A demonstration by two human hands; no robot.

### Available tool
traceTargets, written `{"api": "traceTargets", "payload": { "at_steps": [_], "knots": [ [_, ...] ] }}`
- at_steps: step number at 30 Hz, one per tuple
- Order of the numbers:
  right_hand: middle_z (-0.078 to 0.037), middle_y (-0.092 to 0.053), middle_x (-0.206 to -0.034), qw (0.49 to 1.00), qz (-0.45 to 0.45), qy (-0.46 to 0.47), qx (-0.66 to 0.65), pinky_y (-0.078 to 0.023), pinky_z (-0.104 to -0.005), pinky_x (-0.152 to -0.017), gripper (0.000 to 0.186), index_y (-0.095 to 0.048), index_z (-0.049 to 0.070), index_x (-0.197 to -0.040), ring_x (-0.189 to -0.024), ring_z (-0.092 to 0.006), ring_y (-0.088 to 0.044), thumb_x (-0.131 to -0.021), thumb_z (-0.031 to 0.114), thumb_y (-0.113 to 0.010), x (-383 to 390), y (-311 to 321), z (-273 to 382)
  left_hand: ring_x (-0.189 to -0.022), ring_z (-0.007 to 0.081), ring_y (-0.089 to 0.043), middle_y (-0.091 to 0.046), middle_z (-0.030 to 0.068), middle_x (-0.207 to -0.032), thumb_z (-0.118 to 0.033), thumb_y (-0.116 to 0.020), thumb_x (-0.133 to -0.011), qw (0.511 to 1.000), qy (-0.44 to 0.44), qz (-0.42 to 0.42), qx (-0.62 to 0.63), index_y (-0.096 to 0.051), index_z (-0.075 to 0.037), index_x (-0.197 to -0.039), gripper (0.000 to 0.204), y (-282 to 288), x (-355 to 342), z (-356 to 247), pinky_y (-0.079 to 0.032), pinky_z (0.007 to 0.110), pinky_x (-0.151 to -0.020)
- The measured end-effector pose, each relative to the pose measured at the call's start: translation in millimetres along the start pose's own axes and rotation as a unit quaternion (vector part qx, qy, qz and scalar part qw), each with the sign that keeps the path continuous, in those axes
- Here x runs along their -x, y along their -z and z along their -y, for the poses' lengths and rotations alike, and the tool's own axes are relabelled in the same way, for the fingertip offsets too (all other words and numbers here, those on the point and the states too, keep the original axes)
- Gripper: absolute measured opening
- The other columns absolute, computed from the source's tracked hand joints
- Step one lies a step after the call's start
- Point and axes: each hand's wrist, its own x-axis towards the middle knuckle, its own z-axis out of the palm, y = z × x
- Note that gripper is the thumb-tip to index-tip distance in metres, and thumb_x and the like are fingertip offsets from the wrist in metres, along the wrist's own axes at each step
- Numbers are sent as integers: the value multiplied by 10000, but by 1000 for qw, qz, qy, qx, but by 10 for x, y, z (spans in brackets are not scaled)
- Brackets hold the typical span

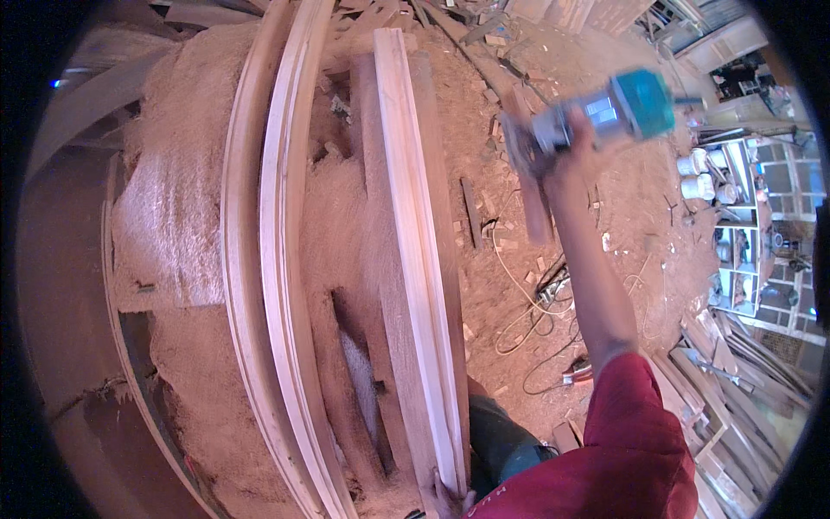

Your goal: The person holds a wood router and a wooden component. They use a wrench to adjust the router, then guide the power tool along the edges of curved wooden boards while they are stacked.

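My right hand (571, 151) holds a teal and grey power tool (631, 104), blurred by motion, raised over the floor at the upper right. My left hand (451, 497) is at the bottom edge, gripping the near end of a pale moulded wooden strip (415, 242) that lies lengthwise on a darker board (376, 208). Two more pale moulded lengths (285, 173) (246, 216) lie to its left, bent-looking in the fisheye view, over the sawdust-covered work surface (181, 363).
The dusty floor (510, 329) holds offcuts, cords and a tool (553, 285). At the right stand white shelves (735, 259) with white tubs (696, 186). Loose boards (718, 389) pile at the lower right. A dark panel (69, 303) borders the left.
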Motion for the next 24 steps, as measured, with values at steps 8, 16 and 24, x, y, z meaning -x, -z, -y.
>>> {"api": "traceTargets", "payload": {
  "at_steps": [8, 16, 24],
  "knots": [
    [-123, -607, -1114, 995, -16, -97, 6, -506, -364, -895, 645, -480, 9, -1244, -991, -216, -616, -755, 235, -834, 1184, 1858, 502, -1207, 430, -467, -463, 304, -1301, -188, -791, -785, 998, -42, -1, -53, -278, 21, -1508, 911, 97, -1316, -922, -392, 467, -1045],
    [-127, -507, -1283, 984, 52, -171, -25, -459, -400, -1006, 822, -381, 12, -1357, -1166, -239, -534, -708, 147, -867, 2822, 2248, 1692, -1265, 399, -461, -493, 246, -1374, -474, -473, -994, 982, -70, 16, 177, -452, 48, -1414, 671, 292, -241, -122, -352, 458, -1084],
    [-100, -580, -1180, 952, 250, -174, -17, -496, -385, -952, 681, -475, 19, -1295, -1086, -228, -585, -731, 116, -845, 4061, 2343, 2307, -1325, 404, -422, -487, 265, -1396, -610, -296, -993, 991, -47, 15, 128, -480, 50, -1405, 799, 368, 1268, 556, -274, 488, -1132]
  ]
}}
